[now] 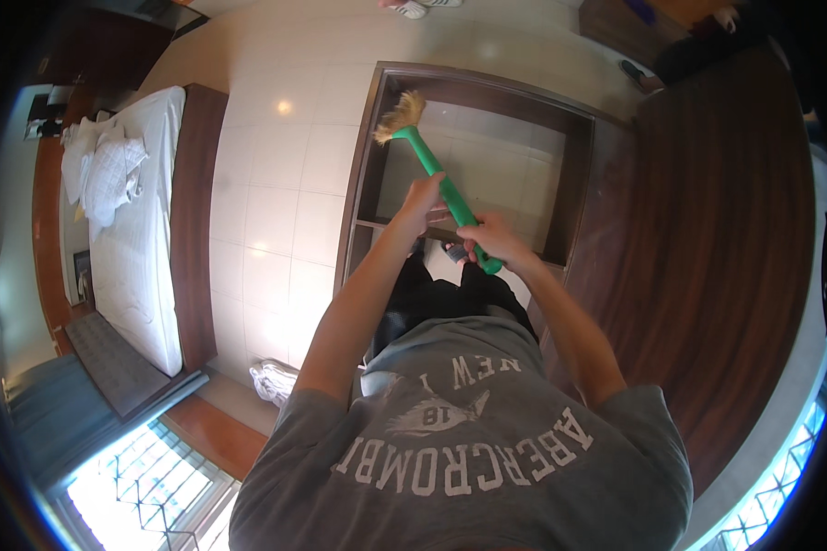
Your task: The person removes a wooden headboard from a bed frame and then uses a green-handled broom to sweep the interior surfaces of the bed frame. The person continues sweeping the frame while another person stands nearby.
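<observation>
Both my hands grip a broom [421, 152] with a thick green handle and tan straw bristles. My left hand [424, 200] wraps the middle of the handle. Nearer my body, my right hand [494, 241] is closed around it close to the butt end. The broom slants away to the upper left, and its bristles reach the far left corner of a dark wooden bed frame [487, 77]. Whether the bristles touch the wood, I cannot tell. My legs are partly hidden beneath my arms, within the frame's outline, with a slippered foot [455, 252] showing.
A large dark wooden panel [698, 275] rises along the right. To the left stands a bed [133, 266] with white sheets and bunched bedding. White cloth or a bag [274, 380] lies on the tiled floor [276, 184]. Other people's feet [423, 7] show at the top edge.
</observation>
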### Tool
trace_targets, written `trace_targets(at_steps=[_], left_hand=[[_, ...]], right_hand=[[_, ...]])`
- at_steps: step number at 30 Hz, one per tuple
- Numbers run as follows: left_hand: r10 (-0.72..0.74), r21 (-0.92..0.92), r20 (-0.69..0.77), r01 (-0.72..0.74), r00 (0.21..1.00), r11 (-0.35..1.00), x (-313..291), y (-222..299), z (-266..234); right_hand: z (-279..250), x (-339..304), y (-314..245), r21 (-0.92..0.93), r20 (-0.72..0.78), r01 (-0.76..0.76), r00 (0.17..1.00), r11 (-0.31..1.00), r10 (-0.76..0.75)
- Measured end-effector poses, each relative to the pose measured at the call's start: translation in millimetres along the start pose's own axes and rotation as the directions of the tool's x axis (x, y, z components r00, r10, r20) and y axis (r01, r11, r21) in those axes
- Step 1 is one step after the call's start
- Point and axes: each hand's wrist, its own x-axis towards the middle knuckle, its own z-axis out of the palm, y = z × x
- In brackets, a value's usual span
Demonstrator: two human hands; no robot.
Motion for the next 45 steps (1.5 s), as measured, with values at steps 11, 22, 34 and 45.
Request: trace_targets(at_steps=[11, 22, 34, 45], left_hand=[[-0.165, -0.463, 0.135, 0.209, 0.977, 0.862, 78, 16, 18], [-0.141, -0.508, 0.572, 0.484, 0.808, 0.713, 133, 54, -17], [-0.211, -0.443, 0.483, 0.445, 0.850, 0.778, 117, 71, -73], [-0.275, -0.398, 0.719, 0.703, 0.638, 0.590, 159, 37, -16]], right_hand=[[53, -59, -79, 0.335, -0.049, -0.074, 0.994, 0.939, 0.096], [156, 31, -101, 0.248, -0.463, -0.062, 0.869, 0.967, 0.174], [206, 48, -145, 0.035, -0.476, -0.243, 0.849, 0.969, 0.230], [206, 64, -145, -0.019, -0.614, -0.255, 0.766, 0.967, 0.191]])
